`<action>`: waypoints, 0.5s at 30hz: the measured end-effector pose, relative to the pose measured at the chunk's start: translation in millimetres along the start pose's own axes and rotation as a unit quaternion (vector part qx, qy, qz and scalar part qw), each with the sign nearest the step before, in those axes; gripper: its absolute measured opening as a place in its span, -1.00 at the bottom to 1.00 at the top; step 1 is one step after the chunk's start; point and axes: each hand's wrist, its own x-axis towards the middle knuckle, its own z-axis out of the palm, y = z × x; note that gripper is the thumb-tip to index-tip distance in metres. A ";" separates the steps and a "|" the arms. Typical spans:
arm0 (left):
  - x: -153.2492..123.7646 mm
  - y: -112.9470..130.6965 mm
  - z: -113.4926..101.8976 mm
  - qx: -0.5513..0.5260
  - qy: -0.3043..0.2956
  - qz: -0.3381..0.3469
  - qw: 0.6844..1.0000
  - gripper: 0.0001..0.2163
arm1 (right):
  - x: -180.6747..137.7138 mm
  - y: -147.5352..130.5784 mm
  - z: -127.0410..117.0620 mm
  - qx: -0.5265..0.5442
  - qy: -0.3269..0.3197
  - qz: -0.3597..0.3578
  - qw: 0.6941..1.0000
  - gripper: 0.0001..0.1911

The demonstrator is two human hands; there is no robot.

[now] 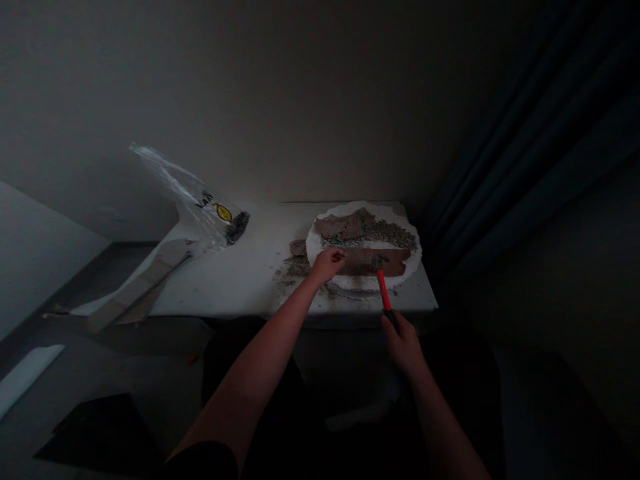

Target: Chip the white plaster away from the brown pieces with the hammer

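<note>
My right hand (401, 340) is wrapped round the black grip of a hammer (383, 291) with a red shaft. The hammer's dark head rests on or just above a flat brown strip (360, 261), which looks like cardboard. At the strip's left end, my left hand (329, 265) has its fingers curled closed on its edge. The strip lies across a white, rough-edged round slab (350, 283). Behind it on the slab are a torn brown piece (345, 225) and a spread of small grey-green bits (393, 233), like gravel or seeds.
The slab sits at the right of a white-covered table (240, 280). Brown crumbs (296, 267) lie left of it. A clear plastic bag (200, 207) with dark bits stands at the left, near cardboard pieces (140, 287). Dark curtains (530, 140) hang at right.
</note>
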 end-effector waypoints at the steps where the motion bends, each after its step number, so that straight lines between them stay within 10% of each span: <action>1: -0.9 2.9 10.0 -0.014 -0.007 0.024 1.000 -0.90 | 0.1 1.3 0.1 0.000 -0.002 0.000 1.000 -0.54; 15: -1.3 7.3 38.7 0.020 -0.061 0.078 0.995 -0.86 | 0.1 0.2 -0.7 0.006 -0.009 0.002 1.000 -0.54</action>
